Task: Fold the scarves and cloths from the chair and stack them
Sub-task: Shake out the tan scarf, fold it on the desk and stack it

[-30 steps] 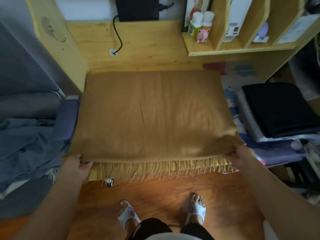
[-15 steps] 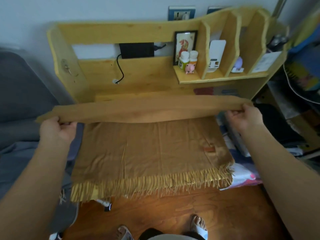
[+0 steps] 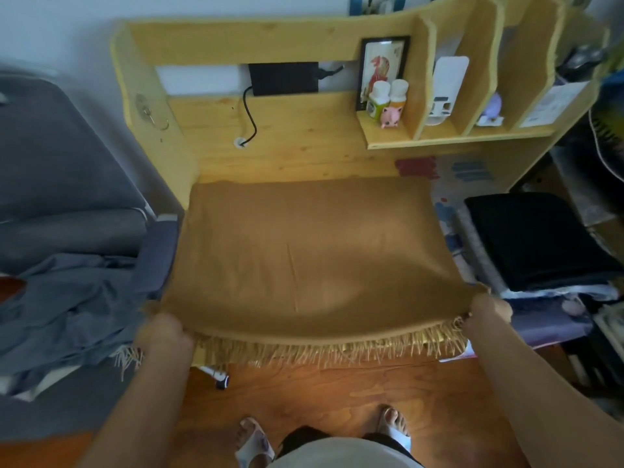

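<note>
A mustard-brown scarf (image 3: 314, 251) with a pale fringe along its near edge lies spread over the wooden desk (image 3: 304, 143). My left hand (image 3: 163, 332) grips its near-left corner and my right hand (image 3: 489, 312) grips its near-right corner, both at the desk's front edge. The upper layer lies folded over the fringed lower layer. A grey-blue cloth (image 3: 64, 309) lies crumpled on the grey chair (image 3: 50, 157) to the left. A folded black cloth (image 3: 537, 238) tops a stack of folded cloths on the right.
The desk's shelf (image 3: 456, 136) holds two bottles, a pink toy and a framed picture. A black cable (image 3: 248, 119) hangs down the back panel. My feet in white sandals stand on the wooden floor (image 3: 320, 390). Clutter fills the far right.
One second ago the scarf lay flat with my hands at its near corners. Half a second ago both hands held the folded edge raised over the desk. Now it is down at the front again.
</note>
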The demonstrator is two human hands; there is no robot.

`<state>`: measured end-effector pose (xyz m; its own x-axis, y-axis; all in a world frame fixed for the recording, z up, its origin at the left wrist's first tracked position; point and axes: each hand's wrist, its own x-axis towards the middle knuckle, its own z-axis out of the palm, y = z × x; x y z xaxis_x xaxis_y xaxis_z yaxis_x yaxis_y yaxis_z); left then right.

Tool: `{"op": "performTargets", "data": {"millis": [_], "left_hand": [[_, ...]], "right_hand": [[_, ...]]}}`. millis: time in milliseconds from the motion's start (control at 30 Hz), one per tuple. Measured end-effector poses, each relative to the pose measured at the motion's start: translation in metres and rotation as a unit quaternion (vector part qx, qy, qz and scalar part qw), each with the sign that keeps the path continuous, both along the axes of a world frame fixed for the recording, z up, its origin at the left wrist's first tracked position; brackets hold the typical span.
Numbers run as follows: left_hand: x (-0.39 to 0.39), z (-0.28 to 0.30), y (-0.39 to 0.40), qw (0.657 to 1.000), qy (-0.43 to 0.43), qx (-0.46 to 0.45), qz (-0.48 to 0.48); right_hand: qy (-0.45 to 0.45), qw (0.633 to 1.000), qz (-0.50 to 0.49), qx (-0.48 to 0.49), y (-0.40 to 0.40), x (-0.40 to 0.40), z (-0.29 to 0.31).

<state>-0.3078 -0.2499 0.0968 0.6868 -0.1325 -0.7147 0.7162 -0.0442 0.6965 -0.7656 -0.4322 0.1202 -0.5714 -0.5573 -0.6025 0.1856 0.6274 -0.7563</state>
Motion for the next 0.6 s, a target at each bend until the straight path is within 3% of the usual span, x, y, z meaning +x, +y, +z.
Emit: {"op": "performTargets", "data": {"millis": [67,167,300,400,600], "left_hand": [[-0.038,0.025,-0.013,0.993,-0.095,-0.013,-0.063],[-0.102,0.053,-0.032,0.961,-0.158,-0.066,-0.219],[-0.163,0.047,-0.044,0.877,-0.289,-0.051,-0.381],[-0.171,0.034,-0.049,0.852,-0.328,-0.020,-0.408],[-0.173,0.035,-0.044,0.840,-0.382,0.015,-0.384]], "right_hand": [[0.078,0.993,0.042,-0.072,0.009,0.038,0.017],[0.110,0.953,0.211,-0.189,0.042,0.115,0.036],[0.111,0.893,0.380,-0.212,0.088,0.191,0.024],[0.069,0.895,0.394,-0.198,0.100,0.207,0.011],[0.124,0.888,0.365,-0.252,0.104,0.198,0.016]]}}
